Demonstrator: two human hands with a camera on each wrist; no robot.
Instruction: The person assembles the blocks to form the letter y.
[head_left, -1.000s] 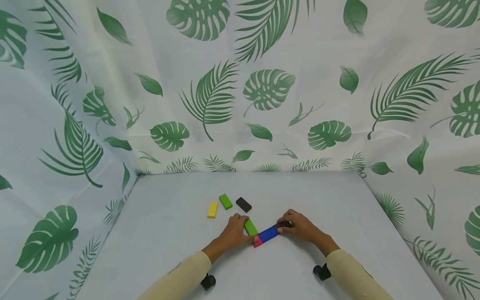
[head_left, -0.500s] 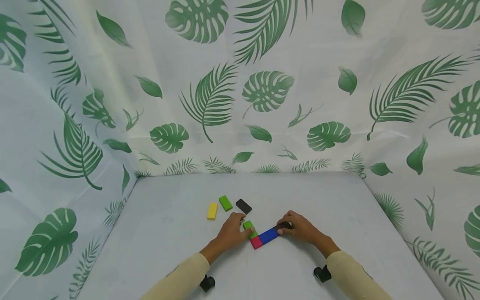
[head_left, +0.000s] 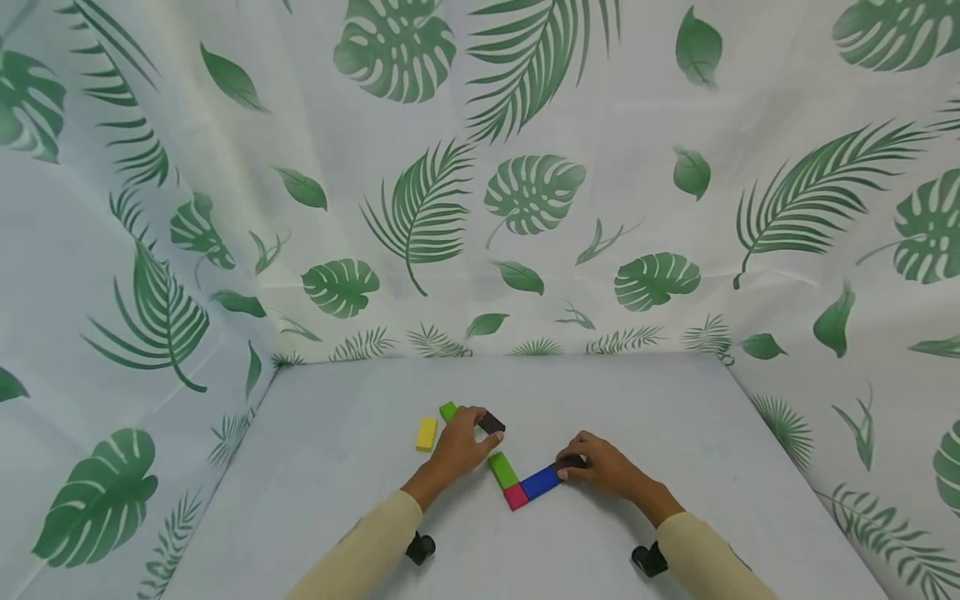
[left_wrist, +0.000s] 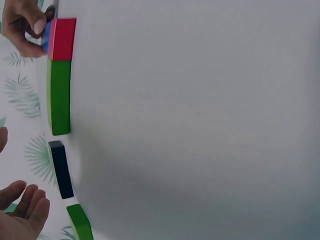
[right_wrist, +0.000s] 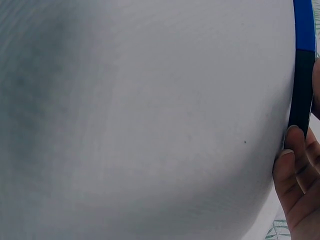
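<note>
My left hand [head_left: 456, 446] hovers over the black block [head_left: 492, 423], thumb and fingers spread apart around it. In the left wrist view this black block [left_wrist: 61, 170] lies beside the left fingers [left_wrist: 35, 207], with a gap between. My right hand [head_left: 603, 461] grips another black block [head_left: 567, 463] between thumb and fingers. That block [right_wrist: 302, 92] meets the end of a blue block [head_left: 540, 482]. A red block [head_left: 516, 497] touches the blue one's other end. From the red block a green block [head_left: 503, 471] runs away at an angle, forming an L-shaped row.
A second green block [head_left: 447, 411] lies behind the left hand, partly hidden by it. To its left is a yellow block [head_left: 426, 434]. All rest on a white table [head_left: 337, 433], with leaf-printed sheeting [head_left: 540, 275] along its back and sides.
The left hand has let go of the green block beside the red one and moved away from me to the loose black block. The right hand keeps its hold on the other black block.
</note>
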